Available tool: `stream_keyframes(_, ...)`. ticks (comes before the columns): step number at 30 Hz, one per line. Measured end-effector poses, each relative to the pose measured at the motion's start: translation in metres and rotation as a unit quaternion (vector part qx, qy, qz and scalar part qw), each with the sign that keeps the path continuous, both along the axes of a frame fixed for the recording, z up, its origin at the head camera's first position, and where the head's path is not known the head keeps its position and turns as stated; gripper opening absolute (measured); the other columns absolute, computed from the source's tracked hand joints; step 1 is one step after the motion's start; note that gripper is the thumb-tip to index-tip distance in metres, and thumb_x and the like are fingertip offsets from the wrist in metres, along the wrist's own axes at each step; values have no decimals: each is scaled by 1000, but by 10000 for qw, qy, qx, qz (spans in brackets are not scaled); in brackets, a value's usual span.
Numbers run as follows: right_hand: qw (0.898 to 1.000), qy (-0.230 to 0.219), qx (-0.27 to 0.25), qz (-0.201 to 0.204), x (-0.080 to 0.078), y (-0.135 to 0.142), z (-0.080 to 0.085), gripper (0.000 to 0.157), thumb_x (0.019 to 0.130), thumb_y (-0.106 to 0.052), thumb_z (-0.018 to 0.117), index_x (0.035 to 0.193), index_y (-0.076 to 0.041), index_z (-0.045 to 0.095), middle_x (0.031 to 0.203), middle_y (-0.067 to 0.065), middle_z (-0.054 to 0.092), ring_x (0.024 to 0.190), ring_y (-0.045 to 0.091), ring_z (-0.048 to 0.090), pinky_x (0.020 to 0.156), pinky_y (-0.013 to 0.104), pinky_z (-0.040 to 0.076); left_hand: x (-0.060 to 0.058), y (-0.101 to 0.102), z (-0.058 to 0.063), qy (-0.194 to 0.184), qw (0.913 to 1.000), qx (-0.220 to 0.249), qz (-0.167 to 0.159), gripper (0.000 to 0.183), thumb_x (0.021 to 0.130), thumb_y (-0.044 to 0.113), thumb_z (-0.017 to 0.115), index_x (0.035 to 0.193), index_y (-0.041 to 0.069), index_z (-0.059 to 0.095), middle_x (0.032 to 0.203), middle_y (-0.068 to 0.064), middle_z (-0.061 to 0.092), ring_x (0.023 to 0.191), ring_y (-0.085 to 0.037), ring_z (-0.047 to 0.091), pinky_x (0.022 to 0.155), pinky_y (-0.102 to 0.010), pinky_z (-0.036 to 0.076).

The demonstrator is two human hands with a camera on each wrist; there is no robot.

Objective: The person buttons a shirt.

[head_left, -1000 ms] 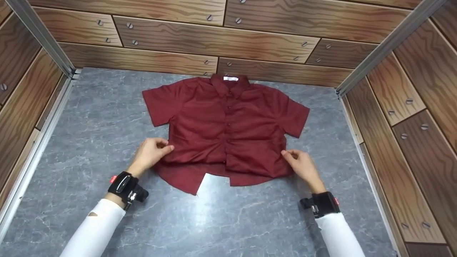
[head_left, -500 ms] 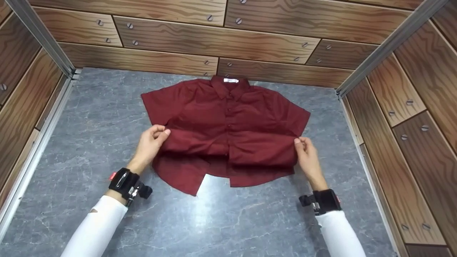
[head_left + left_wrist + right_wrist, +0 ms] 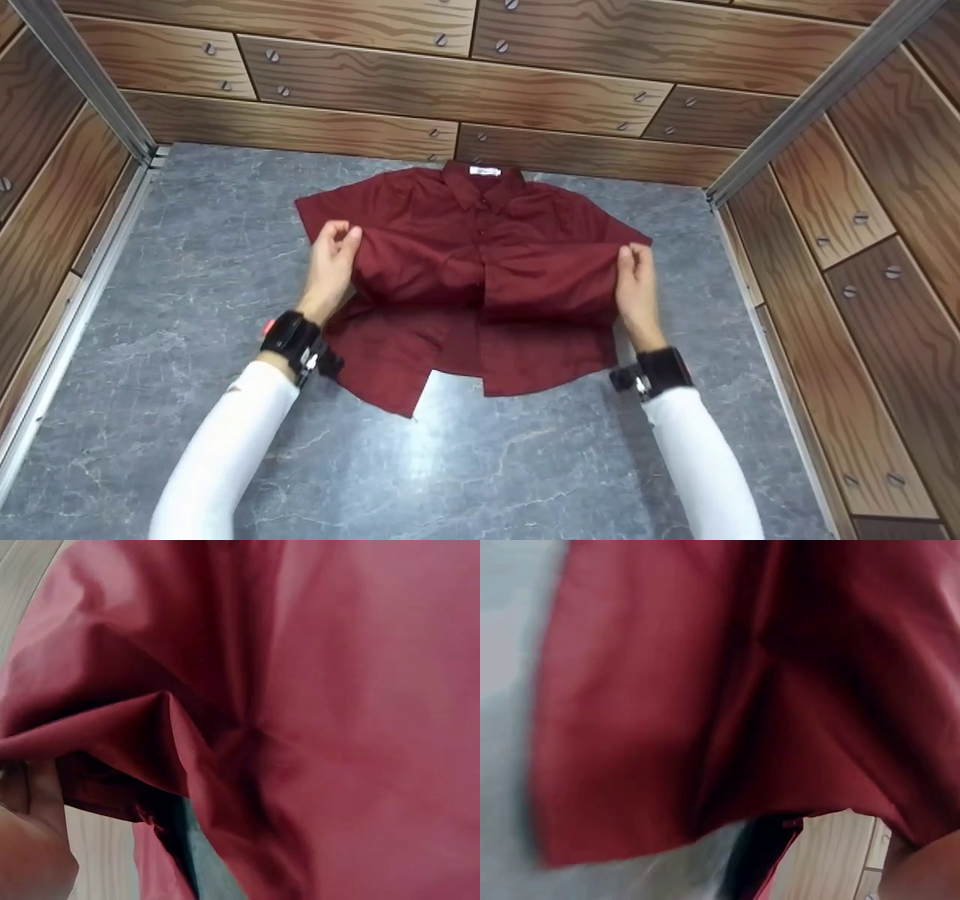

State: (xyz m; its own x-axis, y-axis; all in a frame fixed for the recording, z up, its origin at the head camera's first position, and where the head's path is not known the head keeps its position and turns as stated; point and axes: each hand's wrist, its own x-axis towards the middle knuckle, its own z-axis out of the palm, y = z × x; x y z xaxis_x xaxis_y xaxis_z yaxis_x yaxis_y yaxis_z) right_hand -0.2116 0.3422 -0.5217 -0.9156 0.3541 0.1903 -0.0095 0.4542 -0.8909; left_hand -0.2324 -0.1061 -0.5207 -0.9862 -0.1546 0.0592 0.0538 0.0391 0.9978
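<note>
A dark red short-sleeved button shirt (image 3: 420, 259) lies front up, its collar toward the back wall. My left hand (image 3: 334, 259) pinches the shirt's left side between thumb and fingers, near the sleeve. On the opposite side my right hand (image 3: 636, 289) pinches the cloth just below the other sleeve. Between the hands the front layer is raised in a band across the chest, sagging in folds. The lower hem spreads out below it on the floor, parted in the middle. Red cloth fills both wrist views, with part of the left hand (image 3: 34, 832) and right hand (image 3: 922, 870) showing.
The shirt lies on a grey marbled surface (image 3: 480, 472). Wood-patterned panels (image 3: 360, 82) wall it at the back and both sides, with metal rails (image 3: 97, 82) at the corners. Both wrists wear black camera straps (image 3: 289, 337).
Both hands have moved away from the body toward the collar, lifting the shirt's sides. The raised band of cloth has shifted up over the chest, and more of the lower part shows.
</note>
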Motion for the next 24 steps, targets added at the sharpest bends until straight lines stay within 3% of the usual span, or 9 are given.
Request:
stream_keyframes(5, 9992, -350, -78, -202, -33, -4, 0, 35, 103, -26, 42, 123, 2, 49, 127, 19, 53, 118, 26, 48, 104, 37, 33, -24, 5, 1, -322, 9992, 83, 209, 22, 99, 18, 53, 109, -1, 51, 79, -4, 52, 70, -9, 50, 64, -21, 40)
stream_keyframes(9, 9970, -706, -254, -209, -51, -5, -6, 37, 104, -30, 41, 124, 0, 48, 131, 16, 51, 122, 24, 47, 106, 35, 33, -43, 8, -14, -543, 9977, 171, 381, 19, 99, 22, 52, 106, 4, 50, 76, 1, 50, 68, -6, 49, 63, -20, 40)
stream_keyframes(12, 9929, -1100, -449, -6, -55, -4, -12, 44, 102, -40, 42, 128, -4, 48, 136, 13, 49, 127, 23, 43, 109, 35, 31, -47, 9, -19, -828, 9962, 60, 263, 28, 100, 28, 50, 112, 3, 51, 89, -1, 53, 79, -8, 51, 73, -21, 41)
stream_keyframes(16, 9860, -1605, -343, 303, -47, -1, -21, 60, 97, -55, 43, 131, -6, 51, 139, 13, 49, 129, 25, 42, 111, 37, 29, -43, 2, -27, -1173, 9920, -424, -170, 46, 99, 41, 48, 125, 3, 52, 117, -8, 56, 106, -17, 51, 95, -27, 38)
stream_keyframes(19, 9843, -1688, -51, 508, -33, 4, -27, 66, 95, -60, 43, 126, -3, 54, 130, 17, 54, 119, 28, 48, 105, 39, 34, -34, -8, -31, -1264, 9850, -949, -698, 57, 98, 46, 49, 133, 2, 49, 133, -15, 53, 122, -25, 49, 107, -35, 35)
stream_keyframes(21, 9832, -1675, 233, 689, -23, 8, -31, 67, 94, -59, 45, 122, 1, 56, 120, 20, 56, 109, 29, 51, 97, 39, 38, -25, -14, -34, -1277, 9769, -1320, -1091, 64, 96, 50, 51, 136, 1, 47, 136, -18, 52, 125, -28, 49, 108, -40, 36)
stream_keyframes(24, 9753, -1718, 830, 1110, -7, 13, -35, 61, 94, -54, 51, 112, 4, 58, 104, 20, 59, 93, 27, 53, 83, 36, 42, -13, -21, -38, -1258, 9612, -1843, -1622, 64, 92, 51, 57, 130, -1, 51, 125, -19, 58, 113, -28, 54, 99, -41, 42)
